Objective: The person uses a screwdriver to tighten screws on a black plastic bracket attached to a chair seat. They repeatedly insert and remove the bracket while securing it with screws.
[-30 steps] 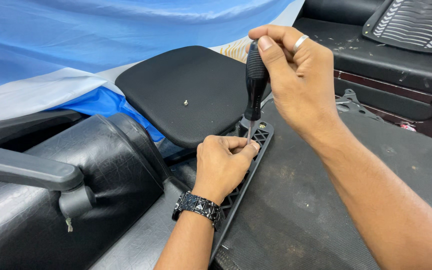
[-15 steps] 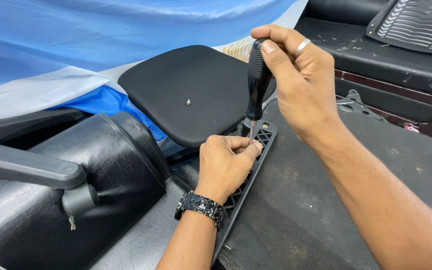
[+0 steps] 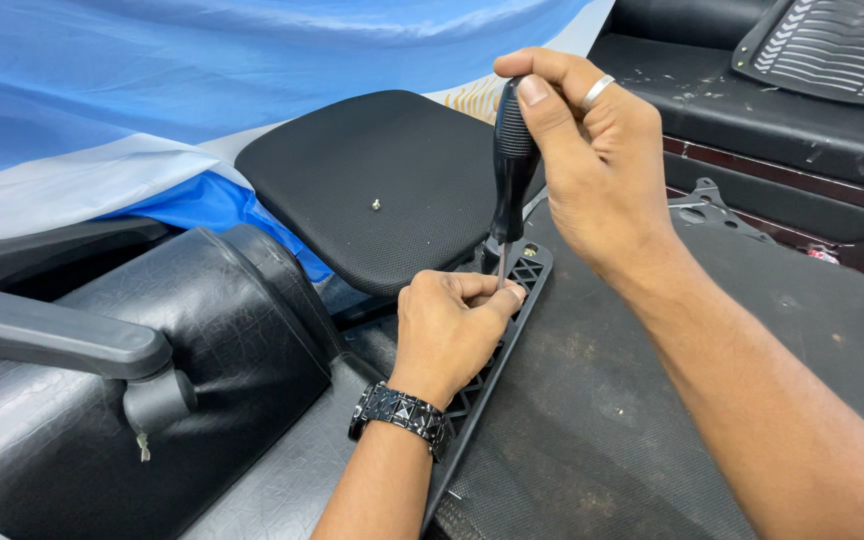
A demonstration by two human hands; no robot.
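Observation:
My right hand (image 3: 602, 165) grips the black handle of a screwdriver (image 3: 512, 165) held upright, tip down on a black ribbed plastic bracket (image 3: 527, 275). My left hand (image 3: 447, 330), with a dark watch at the wrist, rests on that bracket and pinches the screwdriver's shaft near the tip. The bracket lies along the edge of a dark mesh chair panel (image 3: 652, 420). A small screw (image 3: 376, 205) lies loose on a black fabric seat cushion (image 3: 382, 180) just beyond.
A black leather chair back (image 3: 152, 330) with a grey armrest (image 3: 52, 335) lies at the left. Blue and white plastic sheeting (image 3: 152, 90) covers the area behind. A dark cabinet with a ribbed mat (image 3: 832, 50) stands at the top right.
Both hands stay on the bracket and screwdriver. The right hand's grip has turned slightly on the handle.

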